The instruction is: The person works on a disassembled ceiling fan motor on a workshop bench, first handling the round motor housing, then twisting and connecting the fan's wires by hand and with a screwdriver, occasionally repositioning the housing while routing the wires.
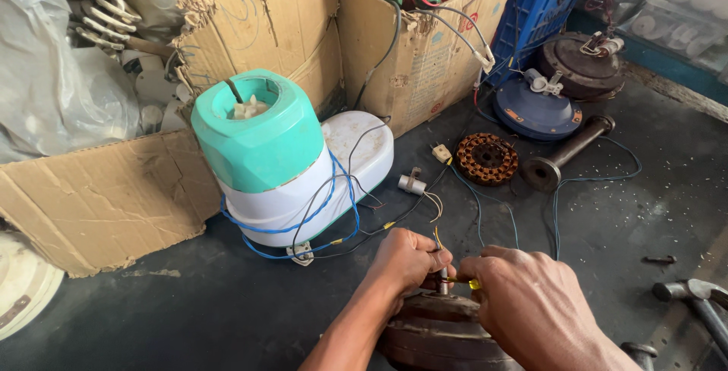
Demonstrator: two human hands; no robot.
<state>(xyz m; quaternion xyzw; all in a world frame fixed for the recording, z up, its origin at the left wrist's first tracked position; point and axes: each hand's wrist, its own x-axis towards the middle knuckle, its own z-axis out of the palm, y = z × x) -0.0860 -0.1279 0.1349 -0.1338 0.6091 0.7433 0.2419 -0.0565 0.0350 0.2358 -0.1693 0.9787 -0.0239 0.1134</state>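
Left hand (pixel 409 261) pinches thin yellow wires (pixel 437 238) above the shaft, fingers closed on them | right hand (pixel 527 303) grips a yellow-handled tool (pixel 472 284), fingers curled tight | both over the brown motor (pixel 440 333) at bottom centre (partly hidden) | teal-and-white mixer base (pixel 284 159) beyond, copper stator (pixel 486 158) right.

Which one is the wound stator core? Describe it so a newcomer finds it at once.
Start at the teal-and-white mixer base standing in front of the cardboard boxes. Look to its right across the dark floor, to the blue round motor cover. Just in front of that lies the wound stator core: a flat ring with copper-brown coils around a central hole, unlike the plain dark pipe beside it.
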